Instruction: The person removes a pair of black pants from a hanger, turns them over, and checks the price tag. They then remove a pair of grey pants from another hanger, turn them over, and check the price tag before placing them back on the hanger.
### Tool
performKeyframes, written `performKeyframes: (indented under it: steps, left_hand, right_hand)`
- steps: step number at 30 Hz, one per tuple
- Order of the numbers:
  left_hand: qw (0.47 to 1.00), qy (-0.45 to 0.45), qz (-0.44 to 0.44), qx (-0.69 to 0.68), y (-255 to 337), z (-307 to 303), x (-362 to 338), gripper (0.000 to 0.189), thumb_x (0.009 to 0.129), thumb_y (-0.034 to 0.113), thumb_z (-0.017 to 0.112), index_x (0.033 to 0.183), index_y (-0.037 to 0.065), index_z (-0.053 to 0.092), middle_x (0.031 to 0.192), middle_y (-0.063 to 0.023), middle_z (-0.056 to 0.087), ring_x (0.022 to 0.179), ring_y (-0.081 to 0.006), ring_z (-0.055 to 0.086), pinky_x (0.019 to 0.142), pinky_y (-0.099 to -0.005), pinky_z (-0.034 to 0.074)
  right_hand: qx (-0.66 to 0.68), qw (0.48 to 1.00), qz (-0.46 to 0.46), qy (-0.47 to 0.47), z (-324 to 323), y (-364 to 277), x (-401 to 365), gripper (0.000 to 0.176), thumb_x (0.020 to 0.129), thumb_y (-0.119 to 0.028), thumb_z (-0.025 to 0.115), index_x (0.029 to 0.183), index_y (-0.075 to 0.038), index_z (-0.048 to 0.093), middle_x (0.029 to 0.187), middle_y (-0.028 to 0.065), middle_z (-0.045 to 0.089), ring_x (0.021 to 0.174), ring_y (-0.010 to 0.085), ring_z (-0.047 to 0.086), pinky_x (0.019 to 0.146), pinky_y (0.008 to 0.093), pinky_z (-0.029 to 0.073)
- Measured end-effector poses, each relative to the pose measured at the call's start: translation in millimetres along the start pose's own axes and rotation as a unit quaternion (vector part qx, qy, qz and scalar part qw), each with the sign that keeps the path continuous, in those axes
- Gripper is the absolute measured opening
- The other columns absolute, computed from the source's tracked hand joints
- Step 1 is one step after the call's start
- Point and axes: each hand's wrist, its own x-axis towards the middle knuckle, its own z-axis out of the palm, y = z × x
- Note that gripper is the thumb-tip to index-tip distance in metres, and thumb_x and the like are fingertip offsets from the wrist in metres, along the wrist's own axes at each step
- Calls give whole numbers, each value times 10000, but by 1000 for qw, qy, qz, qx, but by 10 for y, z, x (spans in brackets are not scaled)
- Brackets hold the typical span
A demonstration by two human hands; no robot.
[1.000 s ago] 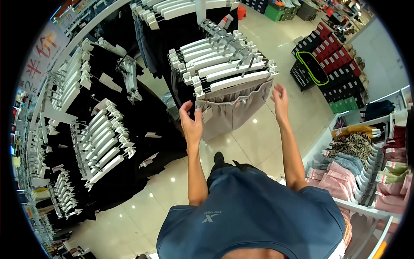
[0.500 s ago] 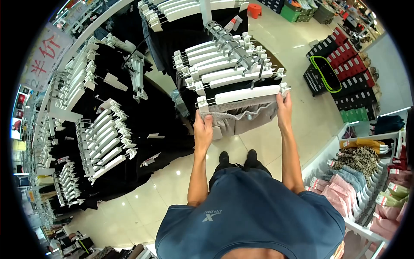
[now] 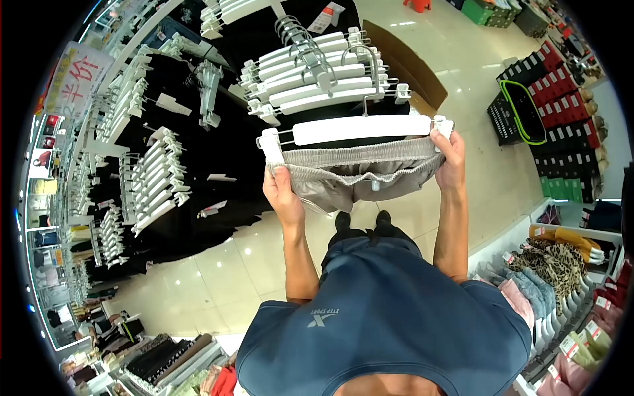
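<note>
Both my arms are stretched forward and up at about chest height, elbows slightly bent, spread as far apart as the garment is wide. My left hand (image 3: pixel 282 195) is closed, fingers curled around the left end of the waistband of the grey shorts (image 3: pixel 350 177), just under the hanger's left clip. My right hand (image 3: pixel 451 158) is closed too, gripping the right end of the white clip hanger (image 3: pixel 360 129) where its clip bites the waistband; I cannot tell how much fabric is in that grip. The shorts hang from the hanger between my two hands, held level in front of me and above my black shoes (image 3: pixel 362 221). The waistband is pulled fairly straight and the cloth sags below it.

Just beyond the hanger is a rack arm (image 3: pixel 310 69) packed with more white clip hangers carrying dark garments. More racks of black clothing (image 3: pixel 178 165) stand to my left, with a sign in red characters (image 3: pixel 78 79) further off. To my right are a black basket with a green rim (image 3: pixel 522 112) and shelves of folded clothes (image 3: pixel 551 267), all on a glossy tiled floor (image 3: pixel 218 270).
</note>
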Motion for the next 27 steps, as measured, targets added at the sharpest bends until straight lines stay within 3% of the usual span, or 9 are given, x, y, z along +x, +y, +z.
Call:
performKeyframes:
  steps: [2,4,7,15,20,23,24,25,27]
  left_hand:
    - [1000,11,-13,10,-19,-29,-96,409,996,226,415,1271,-74,458,1069,-106,601,934,-150,592,834,-270,462]
    - [999,21,-19,14,-6,-32,-206,414,1000,234,406,1271,-74,456,1072,-106,601,935,-151,594,838,-275,464]
    - [998,65,-13,-19,103,41,-387,245,994,195,438,1045,-12,559,839,31,541,756,-35,455,696,-187,362]
    - [995,93,-20,-7,79,-302,-694,304,1000,201,425,1147,-37,543,907,-9,580,784,-63,516,708,-210,411]
    - [993,35,24,112,-151,-717,-841,204,994,196,466,990,6,540,713,74,361,652,-32,296,560,-201,256]
    - [986,22,10,163,-263,-921,-936,268,984,219,486,1111,-17,505,860,-2,521,767,-84,457,689,-220,398]
    - [984,44,61,159,-293,-902,-958,393,972,267,509,1226,-26,443,1015,-86,560,917,-162,531,849,-281,428]
    - [983,19,28,178,-333,-985,-1024,408,970,169,457,1317,-22,356,1220,-120,482,1092,-190,478,972,-314,365]
    - [969,48,55,235,-495,-1099,-1109,502,953,218,500,1350,-16,302,1265,-154,446,1111,-231,481,979,-357,375]
  right_hand:
    - [39,999,21,-22,-33,-74,-10,219,872,-173,616,994,6,585,901,76,636,808,123,595,747,255,457]
    - [67,996,32,-48,-86,-64,11,214,879,-199,625,967,-9,582,872,54,620,793,110,577,732,248,445]
    - [60,995,24,-78,-174,-4,52,223,886,-243,641,924,-32,580,827,18,589,770,87,543,707,237,425]
    - [-44,996,-30,-66,201,-67,-251,162,849,-148,688,915,-16,623,802,7,603,732,69,547,686,221,439]
    - [-82,992,-100,-7,323,20,-482,147,842,-119,687,903,2,630,785,13,608,697,71,547,656,219,440]
    - [-87,989,-122,10,449,25,-572,151,841,-118,688,907,5,629,777,13,606,685,73,545,651,217,439]
    - [-84,989,-121,14,487,31,-597,157,839,-116,690,914,9,632,770,14,610,684,75,551,652,215,441]
    - [-87,987,-129,30,539,31,-621,159,837,-112,692,919,11,636,766,17,615,684,78,557,654,215,442]
    - [-90,988,-124,23,603,37,-667,211,836,-145,689,957,18,628,810,0,586,739,73,525,706,210,418]
